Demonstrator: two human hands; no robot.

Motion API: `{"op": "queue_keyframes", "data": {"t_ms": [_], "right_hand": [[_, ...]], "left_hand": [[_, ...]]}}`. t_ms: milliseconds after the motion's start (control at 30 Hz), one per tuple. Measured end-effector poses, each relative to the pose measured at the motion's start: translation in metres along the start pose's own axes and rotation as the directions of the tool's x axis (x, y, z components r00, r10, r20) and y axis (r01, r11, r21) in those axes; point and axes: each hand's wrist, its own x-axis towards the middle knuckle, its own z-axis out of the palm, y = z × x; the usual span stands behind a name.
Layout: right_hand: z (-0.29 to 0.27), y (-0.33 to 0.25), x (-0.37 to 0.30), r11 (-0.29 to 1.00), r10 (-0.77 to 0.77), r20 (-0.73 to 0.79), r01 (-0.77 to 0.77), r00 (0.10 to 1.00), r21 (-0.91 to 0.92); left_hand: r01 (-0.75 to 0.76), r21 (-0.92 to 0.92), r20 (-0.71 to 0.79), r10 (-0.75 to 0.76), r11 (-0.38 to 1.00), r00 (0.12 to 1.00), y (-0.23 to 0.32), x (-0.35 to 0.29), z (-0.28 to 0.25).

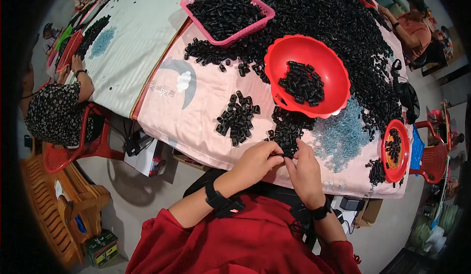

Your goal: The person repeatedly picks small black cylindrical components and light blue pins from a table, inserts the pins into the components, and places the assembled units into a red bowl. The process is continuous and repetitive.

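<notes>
Work on the small black parts looks well short of finished, judging by how much lies loose around the red bowl (306, 50), the landmark on the cloth-covered bench (191, 139). On the near side of the bowl, both hands meet low over the edge of the bench: the left hand (260, 162) appears to pinch a small black part (280, 156) between thumb and forefinger, while the right hand (305, 172) has its fingertips just beside it, and I cannot tell whether they grip it too. Between the hands and the bowl lies a near pile (287, 129) of black parts, and a separate cluster (236, 119) sits left of the bowl. What may count as done is hard to say: the bowl holds a modest batch (302, 82) that covers only part of its floor, but finished and unfinished parts cannot be told apart at this size. Plenty seems left: a great heap (324, 9) spreads beyond the bowl and to its right, a pink basket (248, 28) beyond and left of it is well filled, and a scatter of bluish pieces (343, 134) lies to its near right.
</notes>
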Motion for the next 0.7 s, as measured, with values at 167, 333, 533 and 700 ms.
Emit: {"op": "queue_keyframes", "data": {"t_ms": [167, 333, 533, 700], "right_hand": [[-0.002, 0.0, 0.009, 0.999, -0.038, -0.006, 0.038, 0.999, 0.02], [-0.012, 0.001, 0.013, 0.991, 0.006, -0.012, -0.004, 1.0, 0.137], [-0.015, 0.037, 0.012, 0.964, 0.139, -0.204, -0.085, 0.969, 0.253], [-0.015, 0.022, 0.01, 0.984, -0.079, -0.222, 0.111, 0.972, 0.139]], "left_hand": [[-0.049, 0.058, -0.038, 0.051, 0.997, 0.998, 0.0, 0.011, -0.001], [-0.001, -0.025, -0.01, 0.0, 1.0, 1.0, 0.002, 0.01, -0.002], [0.331, -0.484, 0.264, -0.225, 0.81, 0.938, 0.012, -0.012, -0.017], [0.354, -0.59, 0.411, -0.107, 0.726, 0.905, 0.0, -0.019, -0.012]]}}
